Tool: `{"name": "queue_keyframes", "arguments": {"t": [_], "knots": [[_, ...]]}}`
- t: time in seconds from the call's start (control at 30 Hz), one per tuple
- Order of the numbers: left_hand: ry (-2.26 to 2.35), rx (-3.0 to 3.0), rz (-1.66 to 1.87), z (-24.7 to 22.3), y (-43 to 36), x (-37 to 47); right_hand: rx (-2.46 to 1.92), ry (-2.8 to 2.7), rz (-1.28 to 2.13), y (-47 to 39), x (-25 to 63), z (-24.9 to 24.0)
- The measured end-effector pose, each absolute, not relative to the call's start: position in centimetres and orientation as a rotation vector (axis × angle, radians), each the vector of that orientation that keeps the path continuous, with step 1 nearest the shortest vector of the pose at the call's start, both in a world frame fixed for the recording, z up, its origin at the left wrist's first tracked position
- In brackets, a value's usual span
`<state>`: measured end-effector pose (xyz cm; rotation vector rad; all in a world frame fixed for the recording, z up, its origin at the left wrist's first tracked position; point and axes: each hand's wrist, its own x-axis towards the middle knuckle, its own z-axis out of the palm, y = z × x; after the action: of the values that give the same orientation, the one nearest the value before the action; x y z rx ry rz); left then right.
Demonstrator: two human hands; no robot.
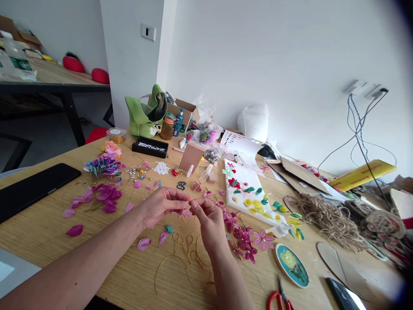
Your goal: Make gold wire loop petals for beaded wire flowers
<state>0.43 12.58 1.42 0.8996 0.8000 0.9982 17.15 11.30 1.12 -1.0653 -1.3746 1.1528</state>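
Note:
My left hand [161,207] and my right hand [209,220] meet above the middle of the table, thumbs and forefingers pinched. Between the fingertips shows a thin bit of gold wire [189,202]; its ends are mostly hidden. On the wood below lie loops and lengths of gold wire [176,256]. Loose pink petals [143,244] and a small teal piece [169,229] rest near my left wrist. Beside my right hand spreads a cluster of magenta petal flowers [243,237]. Farther left lies a pile of magenta petals [108,196].
Red-handled pliers [280,295], a round painted piece [292,265] and a phone [345,295] lie at right. A white foam board [234,191] carries yellow and red flowers. Behind stand a black tray [150,147], a green bag [138,116] and a jar [167,127]. Twine [325,215] heaps at far right.

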Motion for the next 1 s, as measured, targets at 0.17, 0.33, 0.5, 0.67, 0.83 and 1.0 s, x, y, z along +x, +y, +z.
{"name": "queue_keyframes", "arguments": {"t": [0.17,0.33,0.5,0.67,0.83,1.0], "knots": [[0.834,0.910,1.052,1.51,12.67,0.52,-1.121,-1.460,0.939,10.98,16.89,0.99],[0.836,0.971,1.038,1.64,12.57,0.63,-1.085,-1.768,0.342,10.43,16.55,0.73],[0.861,1.035,1.035,1.40,12.54,0.63,-1.060,-1.907,0.067,10.36,16.61,0.63],[0.907,1.158,1.069,1.17,12.60,0.87,-1.089,-1.940,-0.016,10.32,16.79,0.72],[0.966,1.319,1.128,1.13,12.36,1.22,-1.109,-1.928,-0.071,10.38,16.82,0.79],[0.993,1.438,1.113,1.45,12.03,1.31,-1.131,-1.943,-0.107,10.42,16.79,0.83]]}}
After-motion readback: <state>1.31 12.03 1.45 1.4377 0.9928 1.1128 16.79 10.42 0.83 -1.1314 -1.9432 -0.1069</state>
